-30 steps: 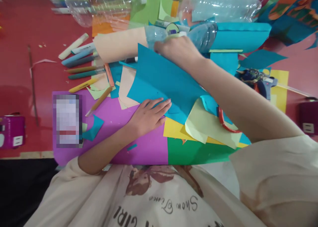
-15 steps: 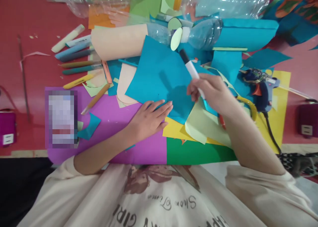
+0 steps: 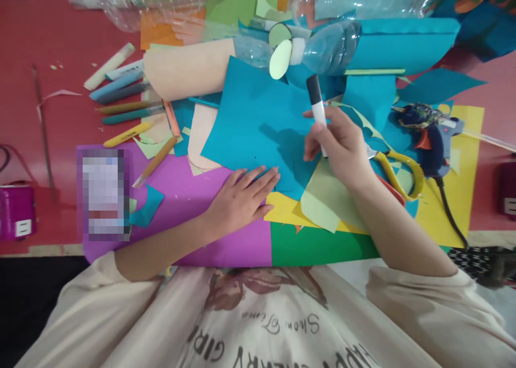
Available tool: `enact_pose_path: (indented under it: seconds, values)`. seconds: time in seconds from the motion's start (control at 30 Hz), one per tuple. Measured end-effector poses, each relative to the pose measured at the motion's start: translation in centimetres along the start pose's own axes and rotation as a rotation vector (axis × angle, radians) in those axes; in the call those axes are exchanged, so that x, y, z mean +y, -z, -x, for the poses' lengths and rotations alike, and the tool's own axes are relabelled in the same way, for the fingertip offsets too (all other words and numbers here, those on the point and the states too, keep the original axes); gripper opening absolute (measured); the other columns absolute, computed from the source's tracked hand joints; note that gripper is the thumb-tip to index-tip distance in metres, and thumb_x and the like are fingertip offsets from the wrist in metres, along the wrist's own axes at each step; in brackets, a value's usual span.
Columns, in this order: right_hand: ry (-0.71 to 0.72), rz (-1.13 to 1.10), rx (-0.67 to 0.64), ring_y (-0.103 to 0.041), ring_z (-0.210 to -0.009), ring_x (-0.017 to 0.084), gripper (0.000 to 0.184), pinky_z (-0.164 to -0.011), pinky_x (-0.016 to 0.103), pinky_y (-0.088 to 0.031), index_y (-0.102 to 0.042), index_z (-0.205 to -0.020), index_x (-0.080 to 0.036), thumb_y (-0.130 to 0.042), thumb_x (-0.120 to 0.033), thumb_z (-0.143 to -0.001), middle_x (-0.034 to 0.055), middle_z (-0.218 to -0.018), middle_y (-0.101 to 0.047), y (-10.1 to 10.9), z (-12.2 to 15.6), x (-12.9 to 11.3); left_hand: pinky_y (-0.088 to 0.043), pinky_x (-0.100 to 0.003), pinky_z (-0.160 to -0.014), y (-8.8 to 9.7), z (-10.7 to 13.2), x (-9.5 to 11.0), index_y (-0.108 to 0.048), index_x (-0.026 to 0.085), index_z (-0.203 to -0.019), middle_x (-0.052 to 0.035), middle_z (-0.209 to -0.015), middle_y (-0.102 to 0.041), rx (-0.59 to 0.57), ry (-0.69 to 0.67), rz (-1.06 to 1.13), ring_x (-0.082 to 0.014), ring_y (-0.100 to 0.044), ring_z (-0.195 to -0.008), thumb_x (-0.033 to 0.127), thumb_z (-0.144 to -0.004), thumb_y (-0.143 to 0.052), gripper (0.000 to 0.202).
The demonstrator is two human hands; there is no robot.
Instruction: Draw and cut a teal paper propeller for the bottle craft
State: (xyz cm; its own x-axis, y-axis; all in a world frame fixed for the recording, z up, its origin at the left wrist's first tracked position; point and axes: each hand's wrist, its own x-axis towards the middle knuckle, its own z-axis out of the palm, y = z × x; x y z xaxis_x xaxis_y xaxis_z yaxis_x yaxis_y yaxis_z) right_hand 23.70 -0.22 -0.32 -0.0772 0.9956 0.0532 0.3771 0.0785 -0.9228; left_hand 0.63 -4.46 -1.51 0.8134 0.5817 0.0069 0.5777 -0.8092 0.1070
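While resting the left hand (image 3: 242, 201) open and palm down at the near edge of the blue sheet (image 3: 258, 110), gripping the white marker (image 3: 318, 110) in the right hand (image 3: 342, 148)! Closing thumb and fingers round the barrel, angling its black end up and away, holding it above the right part of the sheet and casting a shadow onto the blue. Touching that sheet with the left fingertips, laying the palm over the purple sheet (image 3: 181, 196). Seeing the blue sheet lying mid-bench, just beside the peach-wrapped bottle (image 3: 189, 70). Spotting yellow-handled scissors (image 3: 390, 173) near the right wrist, and farther right a glue gun (image 3: 437, 148) lying on a yellow sheet (image 3: 451, 209). Swinging left now, finding pens (image 3: 124, 107) fanning out across the red bench (image 3: 24, 105), and a blurred-out phone (image 3: 102, 196) lying on the purple. Looking to the far side, catching a blue-wrapped bottle (image 3: 403, 48) pointing its white cap (image 3: 297, 51) toward a pale green oval (image 3: 280, 60).
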Motion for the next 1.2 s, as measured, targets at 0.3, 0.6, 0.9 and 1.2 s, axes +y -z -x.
enact_pose_path:
  seconds: [0.3,0.6,0.9,1.2]
  values:
    - [0.008,0.338,-0.037,-0.039,-0.044,0.009,0.005,-0.043,0.024,-0.030,-0.056,-0.080,-0.021,-0.056,-0.023,-0.084,-0.0040,-0.059,-0.053,-0.5,0.7,-0.3,-0.036,-0.044,-0.106,0.4,-0.1,-0.2,-0.039,0.016,-0.147,-0.0096,-0.148,-0.049,0.028,-0.010,0.031,-0.0269,-0.047,-0.133,0.037,-0.098,-0.041,0.053]
    - [0.102,0.446,-0.110,-0.055,-0.051,0.016,0.011,-0.049,0.027,-0.040,-0.058,-0.090,-0.021,-0.049,-0.027,-0.092,-0.0006,-0.059,-0.058,0.5,0.7,-0.6,-0.034,-0.045,-0.112,0.9,0.0,-0.3,-0.047,0.021,-0.141,-0.0091,-0.147,-0.051,-0.016,-0.063,0.065,-0.0257,-0.046,-0.135,0.035,-0.095,-0.050,0.049]
    - [0.287,0.800,-0.098,-0.061,-0.120,0.034,0.038,-0.095,0.053,-0.050,-0.051,-0.131,-0.014,-0.039,-0.026,-0.098,0.0209,-0.127,-0.065,-0.2,1.0,1.6,-0.037,-0.050,-0.112,0.6,0.0,-0.4,-0.049,0.020,-0.139,-0.0095,-0.146,-0.051,0.027,-0.124,0.057,-0.0254,-0.048,-0.135,0.037,-0.097,-0.045,0.046]
    - [0.251,0.690,0.030,-0.056,-0.125,0.030,0.035,-0.099,0.050,-0.048,-0.051,-0.131,-0.022,-0.036,-0.025,-0.099,0.0151,-0.128,-0.063,-0.2,-0.7,1.0,-0.041,-0.048,-0.109,0.9,0.1,-0.4,-0.052,0.018,-0.137,-0.0115,-0.144,-0.053,0.021,-0.148,0.087,-0.0271,-0.051,-0.131,0.037,-0.096,-0.047,0.045]
